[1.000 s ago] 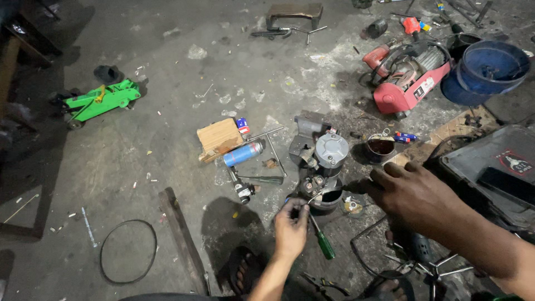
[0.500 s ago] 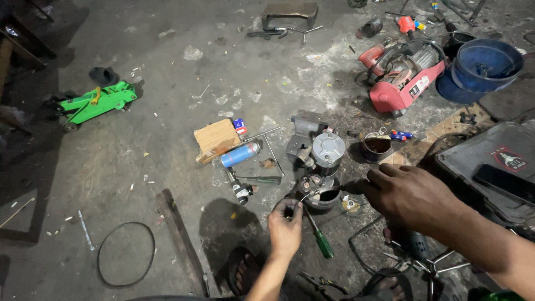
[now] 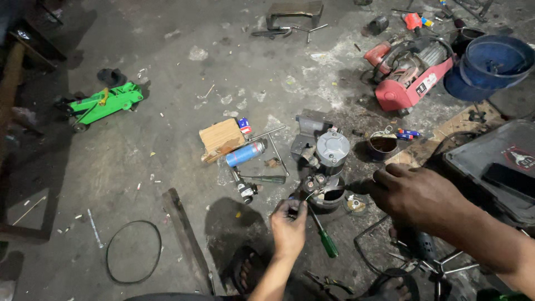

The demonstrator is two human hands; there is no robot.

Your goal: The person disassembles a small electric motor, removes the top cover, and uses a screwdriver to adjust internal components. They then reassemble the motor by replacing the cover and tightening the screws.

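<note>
A grey metal motor [image 3: 329, 153] stands on the dirty concrete floor, with a smaller round part [image 3: 329, 196] in front of it. My left hand [image 3: 288, 226] is just below that part and pinches a thin wire [image 3: 308, 195] that comes from it. A green-handled screwdriver [image 3: 323, 235] lies right beside this hand. My right hand [image 3: 418, 195] hovers to the right of the motor, fingers curled, close to it but apart. Whatever lies under the right palm is hidden.
A blue gas canister [image 3: 245, 153], a wooden block [image 3: 220, 138] and a small tin [image 3: 383, 145] lie around the motor. Farther off are a green floor jack [image 3: 103, 105], a red machine [image 3: 409, 72], a blue tub [image 3: 493, 58], a dark case [image 3: 496, 167] and a black belt ring [image 3: 134, 251].
My left hand has crept slightly up toward the motor while still pinching the wire. My right hand stays in about the same place.
</note>
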